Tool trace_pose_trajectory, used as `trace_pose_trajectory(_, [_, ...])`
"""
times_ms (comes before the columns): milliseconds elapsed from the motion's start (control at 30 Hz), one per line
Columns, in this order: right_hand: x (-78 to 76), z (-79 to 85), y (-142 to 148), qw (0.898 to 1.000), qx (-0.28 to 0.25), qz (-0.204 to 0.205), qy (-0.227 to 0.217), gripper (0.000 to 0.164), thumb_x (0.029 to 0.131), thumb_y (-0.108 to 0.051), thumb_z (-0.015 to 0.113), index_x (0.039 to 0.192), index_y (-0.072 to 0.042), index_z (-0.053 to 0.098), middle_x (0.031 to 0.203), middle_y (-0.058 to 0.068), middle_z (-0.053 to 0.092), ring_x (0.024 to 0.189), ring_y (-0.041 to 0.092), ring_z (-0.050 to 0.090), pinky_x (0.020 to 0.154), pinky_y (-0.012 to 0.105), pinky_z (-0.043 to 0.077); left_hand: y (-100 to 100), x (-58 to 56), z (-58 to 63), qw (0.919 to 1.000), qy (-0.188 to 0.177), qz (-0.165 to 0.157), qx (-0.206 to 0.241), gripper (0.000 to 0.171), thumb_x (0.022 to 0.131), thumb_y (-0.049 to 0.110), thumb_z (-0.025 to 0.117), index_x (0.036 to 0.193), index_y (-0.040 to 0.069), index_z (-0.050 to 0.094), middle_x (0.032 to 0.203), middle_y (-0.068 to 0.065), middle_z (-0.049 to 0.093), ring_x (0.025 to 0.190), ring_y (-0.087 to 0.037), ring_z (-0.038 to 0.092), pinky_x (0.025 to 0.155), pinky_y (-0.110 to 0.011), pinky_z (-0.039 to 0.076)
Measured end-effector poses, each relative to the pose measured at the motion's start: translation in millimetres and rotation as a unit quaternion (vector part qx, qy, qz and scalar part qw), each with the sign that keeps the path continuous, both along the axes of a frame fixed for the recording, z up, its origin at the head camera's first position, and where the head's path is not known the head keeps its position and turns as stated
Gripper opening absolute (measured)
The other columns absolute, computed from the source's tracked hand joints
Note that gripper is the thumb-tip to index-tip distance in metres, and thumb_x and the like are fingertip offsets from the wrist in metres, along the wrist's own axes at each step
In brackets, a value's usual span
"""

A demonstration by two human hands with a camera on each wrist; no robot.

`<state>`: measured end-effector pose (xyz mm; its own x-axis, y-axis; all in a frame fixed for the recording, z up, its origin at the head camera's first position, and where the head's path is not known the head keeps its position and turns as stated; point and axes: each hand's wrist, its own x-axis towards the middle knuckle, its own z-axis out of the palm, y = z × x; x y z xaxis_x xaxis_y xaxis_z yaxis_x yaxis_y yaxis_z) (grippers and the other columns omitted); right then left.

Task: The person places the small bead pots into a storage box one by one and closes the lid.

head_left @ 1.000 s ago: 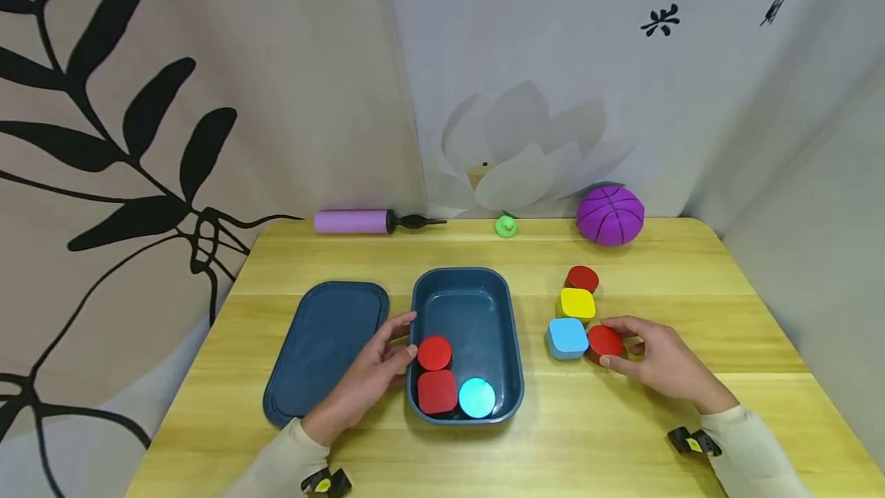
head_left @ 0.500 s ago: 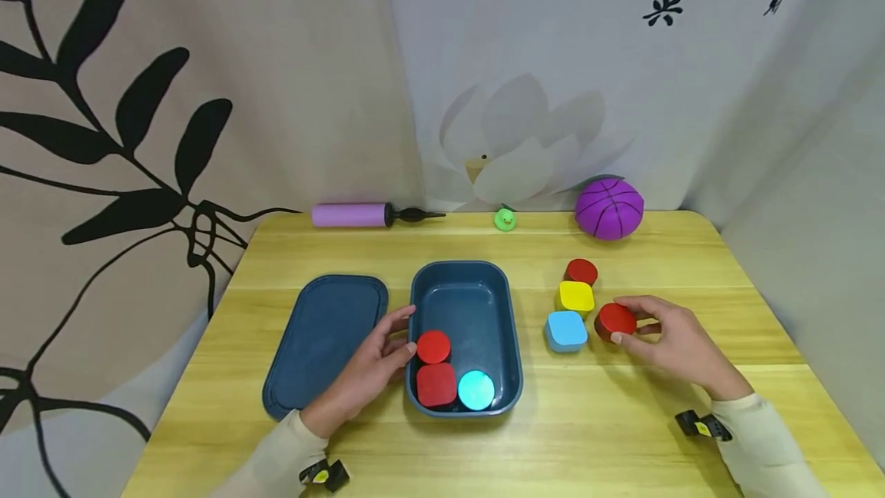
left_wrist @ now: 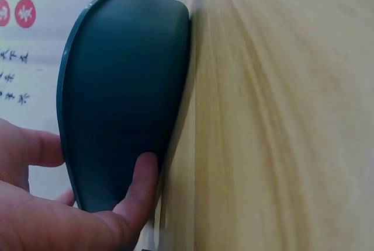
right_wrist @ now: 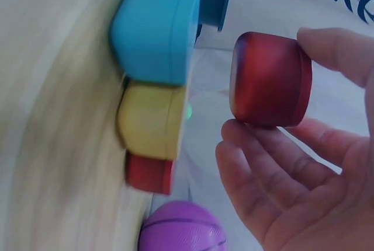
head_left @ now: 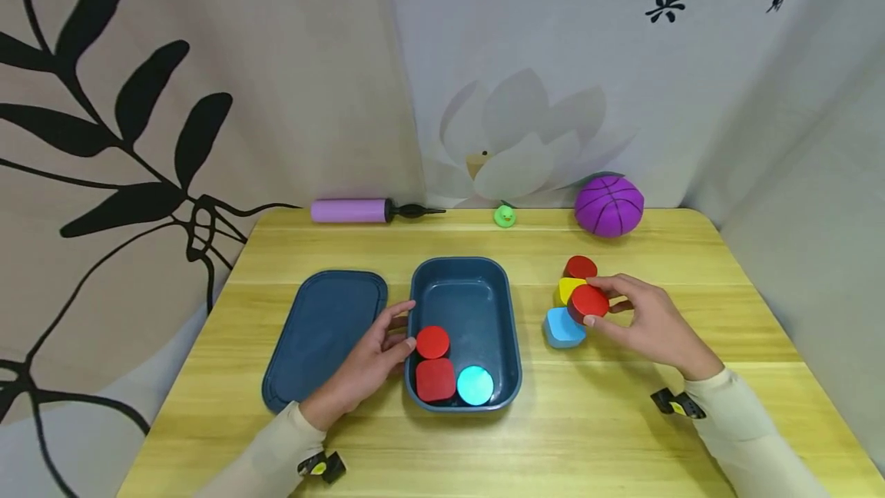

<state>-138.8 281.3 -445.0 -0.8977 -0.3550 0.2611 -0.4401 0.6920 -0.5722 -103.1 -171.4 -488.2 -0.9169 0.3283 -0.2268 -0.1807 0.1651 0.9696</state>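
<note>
My right hand (head_left: 643, 321) pinches a round red block (right_wrist: 270, 80) between thumb and fingers. In the right wrist view it hangs clear of the table; in the head view it overlaps a yellow block (head_left: 567, 290) and a blue block (head_left: 563, 328). Those two stand in a row with another round red block (head_left: 581, 267) behind. My left hand (head_left: 373, 360) touches the outer left side of a dark blue open box (left_wrist: 125, 76), fingers fairly straight. Inside lie a round red block (head_left: 432, 342), a square red block (head_left: 435, 380) and a round turquoise block (head_left: 475, 386).
A matching dark blue lid (head_left: 325, 340) lies left of the box, partly behind my left hand. Along the table's back edge are a purple pump (head_left: 349, 210), a small green duck-faced toy (head_left: 505, 216) and a purple ball (head_left: 608, 207). A curtain hangs behind the wooden table (head_left: 525, 452).
My right hand has drawn the round red block away from beside the blue block, lifted it, and carried it left over the row. My left hand has stayed at the box.
</note>
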Motion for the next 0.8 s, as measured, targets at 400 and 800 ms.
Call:
trace_pose_trajectory(400, [-14.7, 6.1, -48, 0.998, -0.023, 0.055, -0.008, 0.054, 0.088, -0.032, 0.088, 0.136, -0.014, 0.068, 0.121, -0.005, 0.072, 0.100, 0.011, 0.070, 0.082, 0.038, 0.063, 1, -3.1, -4.1, 1.0000, 0.001, -0.007, 0.006, 0.062, 0.110, 0.016, 0.057, 0.165, 0.025, 0.030, 0.158, -0.021, 0.044, 0.132, -0.032, 0.058, 0.095, -0.039, 0.059])
trace_pose_trajectory(800, [-20.0, 6.9, -101, 0.988, -0.047, 0.144, -0.002, 0.054, 0.090, -0.029, 0.085, 0.138, -0.011, 0.067, 0.119, -0.008, 0.072, 0.102, 0.009, 0.069, 0.084, 0.033, 0.063, -1, -2.7, -3.4, 0.9999, 0.006, -0.012, 0.005, 0.062, 0.110, 0.017, 0.057, 0.166, 0.024, 0.030, 0.158, -0.022, 0.044, 0.130, -0.031, 0.060, 0.095, -0.040, 0.060])
